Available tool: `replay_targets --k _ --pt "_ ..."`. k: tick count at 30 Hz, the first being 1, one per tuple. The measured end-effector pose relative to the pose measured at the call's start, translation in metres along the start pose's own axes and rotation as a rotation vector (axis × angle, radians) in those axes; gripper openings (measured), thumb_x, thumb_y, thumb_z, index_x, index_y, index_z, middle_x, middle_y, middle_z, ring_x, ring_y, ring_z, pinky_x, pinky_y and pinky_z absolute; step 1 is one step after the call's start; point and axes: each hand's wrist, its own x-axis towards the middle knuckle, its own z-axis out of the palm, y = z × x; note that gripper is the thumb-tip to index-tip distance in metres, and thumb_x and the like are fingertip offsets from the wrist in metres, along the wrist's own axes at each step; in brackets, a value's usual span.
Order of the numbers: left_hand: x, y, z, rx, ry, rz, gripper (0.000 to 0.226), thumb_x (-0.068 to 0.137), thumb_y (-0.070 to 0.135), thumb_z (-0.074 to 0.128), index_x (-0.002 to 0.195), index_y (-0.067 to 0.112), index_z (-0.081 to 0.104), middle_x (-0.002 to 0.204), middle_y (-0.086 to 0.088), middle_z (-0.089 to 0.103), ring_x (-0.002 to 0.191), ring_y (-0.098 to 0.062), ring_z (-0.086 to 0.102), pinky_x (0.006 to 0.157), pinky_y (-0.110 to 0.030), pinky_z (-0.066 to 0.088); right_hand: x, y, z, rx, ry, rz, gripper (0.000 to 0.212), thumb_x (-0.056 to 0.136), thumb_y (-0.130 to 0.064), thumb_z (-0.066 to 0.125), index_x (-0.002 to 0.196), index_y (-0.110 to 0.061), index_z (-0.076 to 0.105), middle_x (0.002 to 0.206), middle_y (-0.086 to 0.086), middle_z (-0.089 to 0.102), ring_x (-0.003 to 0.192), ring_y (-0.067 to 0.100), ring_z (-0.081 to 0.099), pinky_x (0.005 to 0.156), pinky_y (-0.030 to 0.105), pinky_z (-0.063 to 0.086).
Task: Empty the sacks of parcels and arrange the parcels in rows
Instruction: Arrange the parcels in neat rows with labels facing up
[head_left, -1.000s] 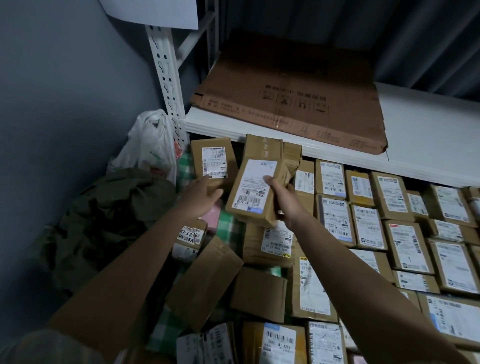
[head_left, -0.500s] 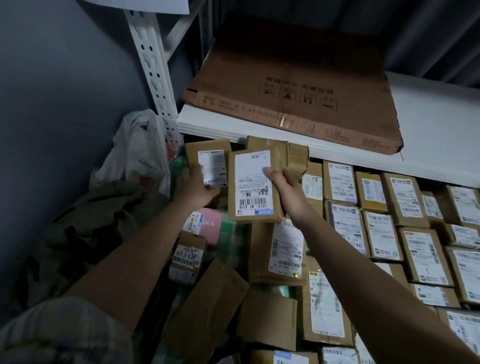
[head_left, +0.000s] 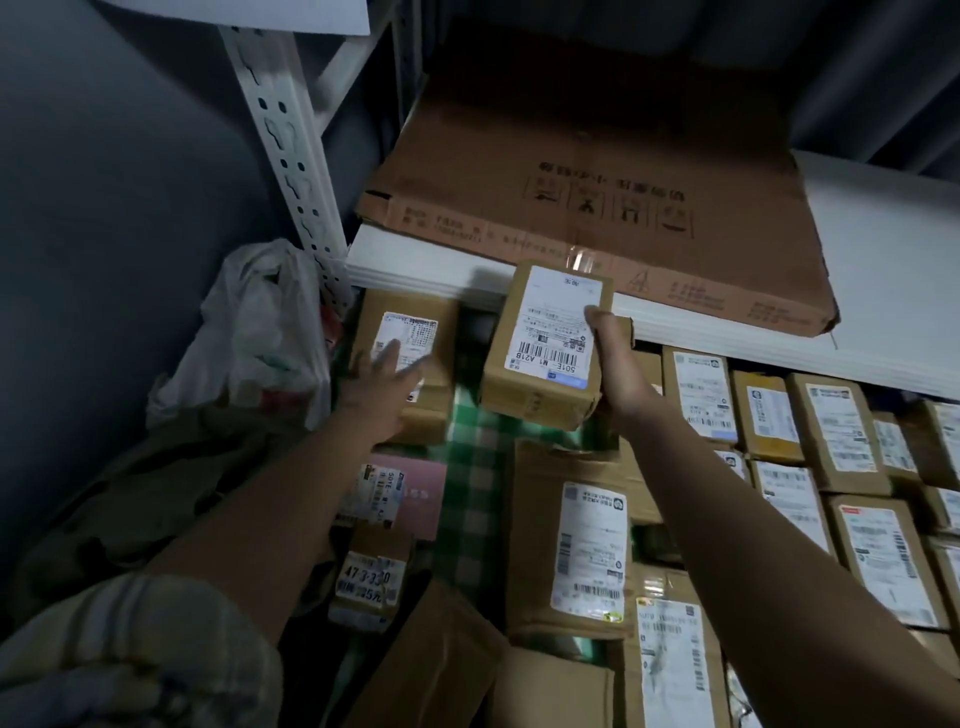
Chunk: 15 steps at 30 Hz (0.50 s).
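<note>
The right hand (head_left: 615, 371) grasps a brown parcel (head_left: 545, 343) by its right edge, thumb laid on the white label, and holds it lifted above the green checked cloth (head_left: 470, 457), just under the front lip of the white shelf (head_left: 883, 249). The left hand (head_left: 382, 382) lies flat with straight fingers on the label of a second parcel (head_left: 405, 358), which sits at the back left corner under the shelf. A gap of cloth shows between the two parcels. To the right, more labelled parcels stand in neat rows (head_left: 810, 441). Nearer the person, loose parcels (head_left: 571, 540) lie at mixed angles. A flattened cardboard sheet (head_left: 597, 197) lies on the shelf. A white plastic bag (head_left: 260, 332) rests against the slotted upright (head_left: 283, 140) at the left.
</note>
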Motion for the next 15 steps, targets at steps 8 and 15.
replay_targets --k 8,15 --pt "0.005 0.023 -0.019 -0.182 -0.195 -0.062 0.103 0.084 0.059 0.059 0.149 0.036 -0.017 0.152 -0.005 -0.037 0.137 -0.039 -0.035 0.110 -0.069 -0.003 -0.001 -0.002 0.003 0.002 0.013 0.021 0.066 0.070 -0.075 0.049 0.112 -0.029 0.069 0.110 0.002 0.073 0.109 0.027 0.066 0.107 0.050 0.041" --pt "0.012 0.025 -0.002 -0.235 -0.097 -0.143 0.084 0.090 0.064 0.045 0.149 0.044 -0.010 0.152 -0.002 -0.039 0.138 -0.038 -0.035 0.109 -0.071 -0.001 -0.003 0.000 0.006 0.000 0.026 -0.021 0.051 0.096 -0.060 0.034 0.115 -0.026 0.066 0.107 -0.001 0.074 0.098 0.018 0.070 0.075 0.031 0.050"
